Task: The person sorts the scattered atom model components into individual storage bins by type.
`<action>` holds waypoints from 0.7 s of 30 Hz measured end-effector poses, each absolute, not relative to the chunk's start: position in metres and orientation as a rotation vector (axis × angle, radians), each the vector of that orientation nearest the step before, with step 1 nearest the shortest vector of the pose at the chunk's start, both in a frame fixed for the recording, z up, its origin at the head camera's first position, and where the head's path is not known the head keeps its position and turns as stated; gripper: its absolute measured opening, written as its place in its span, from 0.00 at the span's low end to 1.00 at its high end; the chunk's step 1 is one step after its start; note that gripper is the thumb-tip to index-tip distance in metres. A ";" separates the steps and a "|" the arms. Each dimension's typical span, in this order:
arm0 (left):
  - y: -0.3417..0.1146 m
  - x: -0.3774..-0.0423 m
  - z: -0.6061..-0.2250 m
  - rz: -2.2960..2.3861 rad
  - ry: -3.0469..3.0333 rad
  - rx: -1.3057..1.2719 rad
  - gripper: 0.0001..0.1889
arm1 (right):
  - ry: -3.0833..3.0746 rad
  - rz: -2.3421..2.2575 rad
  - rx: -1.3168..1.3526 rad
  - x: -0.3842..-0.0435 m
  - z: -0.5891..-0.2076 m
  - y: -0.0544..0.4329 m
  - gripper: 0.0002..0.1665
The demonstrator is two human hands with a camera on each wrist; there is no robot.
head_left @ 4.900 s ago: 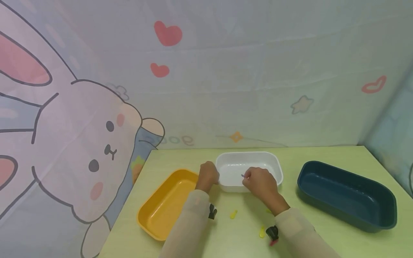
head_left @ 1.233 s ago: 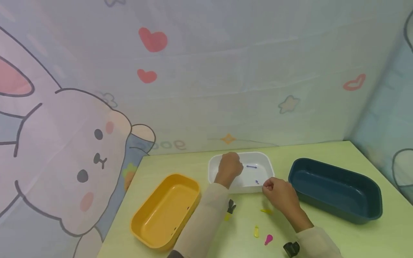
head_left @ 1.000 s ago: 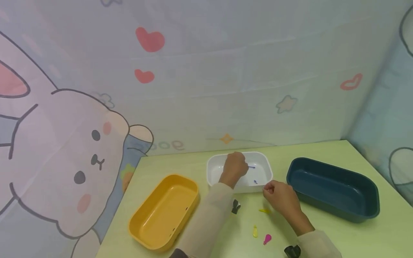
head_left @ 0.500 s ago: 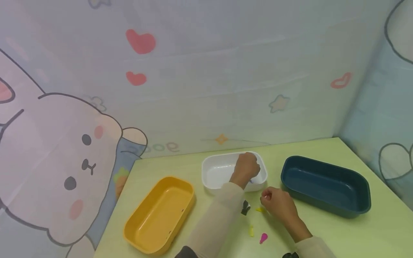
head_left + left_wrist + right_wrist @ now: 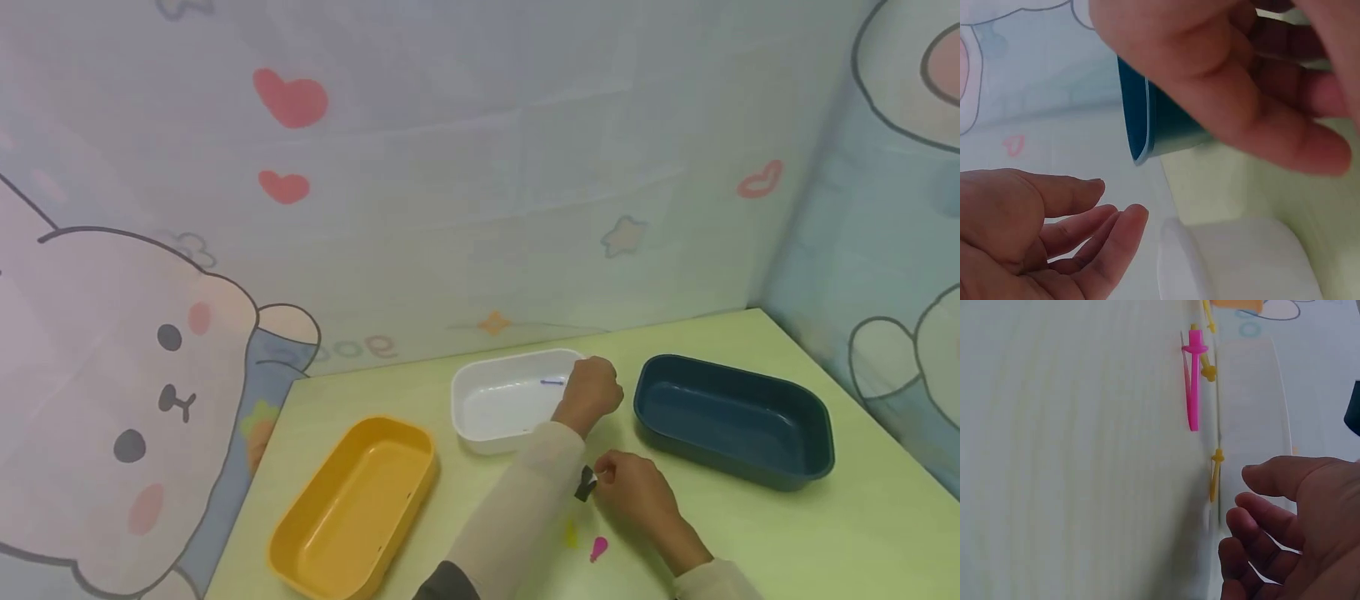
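My left hand (image 5: 594,386) is over the right end of the white tray (image 5: 480,408). In the left wrist view that hand (image 5: 1054,234) has loosely bent fingers, thumb apart, nothing between them. Close to that camera, my right hand (image 5: 1235,81) fills the upper right. In the head view the right hand (image 5: 637,493) hovers low over the table in front of the tray. Its thumb and fingers stand apart in the right wrist view, near a small yellow plastic pin-like piece (image 5: 1217,472). Beyond lies a pink drop-shaped piece (image 5: 1194,381). A thin purple piece (image 5: 552,382) lies in the tray.
A yellow tray (image 5: 296,500) stands at the left and a dark blue tray (image 5: 731,458) at the right. Another yellow piece (image 5: 572,533) lies beside the pink one on the pale green table (image 5: 862,533). A printed cloth (image 5: 450,208) hangs behind.
The right hand pinched a small purple piece over the white tray earlier; now it is lower, holding nothing visible. The left hand moved right across the tray. The head view swung right.
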State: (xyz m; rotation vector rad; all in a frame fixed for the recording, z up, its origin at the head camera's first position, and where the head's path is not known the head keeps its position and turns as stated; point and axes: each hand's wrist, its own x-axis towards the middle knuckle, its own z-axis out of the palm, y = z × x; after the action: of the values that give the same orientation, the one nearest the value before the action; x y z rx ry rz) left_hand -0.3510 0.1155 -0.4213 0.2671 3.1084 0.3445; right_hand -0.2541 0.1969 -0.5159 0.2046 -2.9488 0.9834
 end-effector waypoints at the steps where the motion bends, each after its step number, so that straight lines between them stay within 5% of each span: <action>1: 0.118 -0.352 -0.422 0.333 3.109 0.281 0.10 | -2.951 0.980 0.213 -0.254 -0.517 0.196 0.12; 21: 0.144 -0.350 -0.438 0.546 2.976 0.096 0.25 | -2.891 0.887 0.360 -0.250 -0.532 0.197 0.09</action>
State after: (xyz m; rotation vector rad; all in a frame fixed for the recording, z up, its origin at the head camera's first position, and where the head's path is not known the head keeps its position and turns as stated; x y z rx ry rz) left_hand -0.3496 0.1444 -0.4384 0.0961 2.9759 0.5464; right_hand -0.2498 0.1969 -0.5315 0.3604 -2.8906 0.8873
